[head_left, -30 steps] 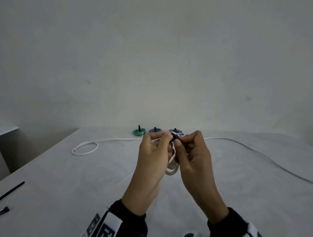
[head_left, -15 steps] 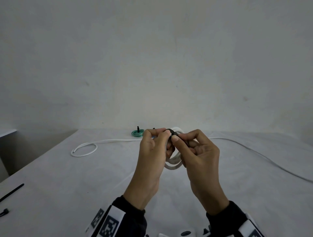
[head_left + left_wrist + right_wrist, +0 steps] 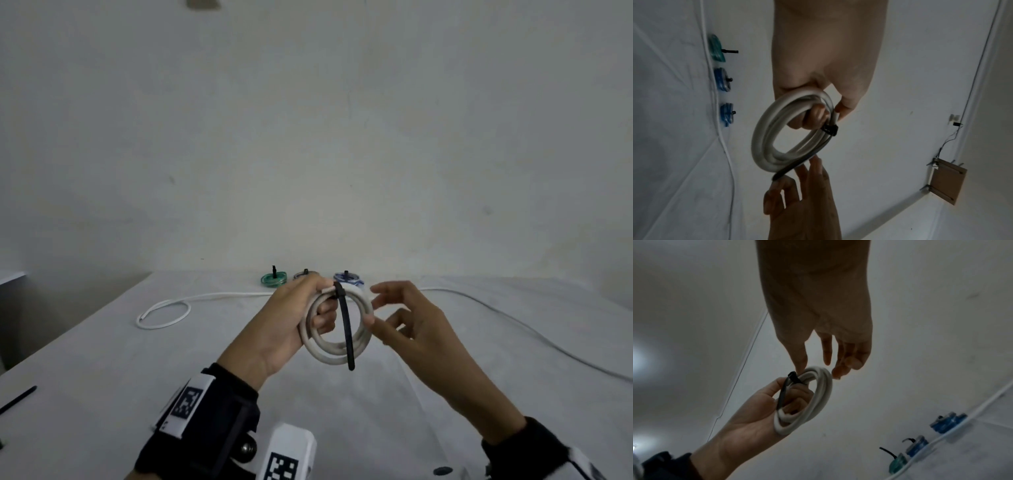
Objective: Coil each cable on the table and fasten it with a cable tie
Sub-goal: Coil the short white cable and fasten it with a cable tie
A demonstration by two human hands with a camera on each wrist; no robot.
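My left hand (image 3: 301,322) grips a coiled white cable (image 3: 337,349) upright above the table, fingers curled through the ring. A black cable tie (image 3: 346,329) is fastened round the coil at its top, and its long tail hangs down across the ring. The left wrist view shows the coil (image 3: 764,142) and the tie's head (image 3: 830,129) beside my fingers. My right hand (image 3: 394,318) hovers just right of the coil with fingers spread and relaxed, fingertips near the rim and holding nothing. In the right wrist view the right fingertips (image 3: 838,371) sit just above the coil (image 3: 818,402).
Three tied coils lie at the table's far edge: green (image 3: 273,278), grey-blue (image 3: 306,274) and blue (image 3: 347,278). A long loose white cable (image 3: 164,317) runs across the table behind my hands. Spare black ties (image 3: 19,399) lie at the left edge.
Both hands pinched the tie at the coil's top before. Now my right hand has let go and moved right, and the left hand has turned the coil to face me.
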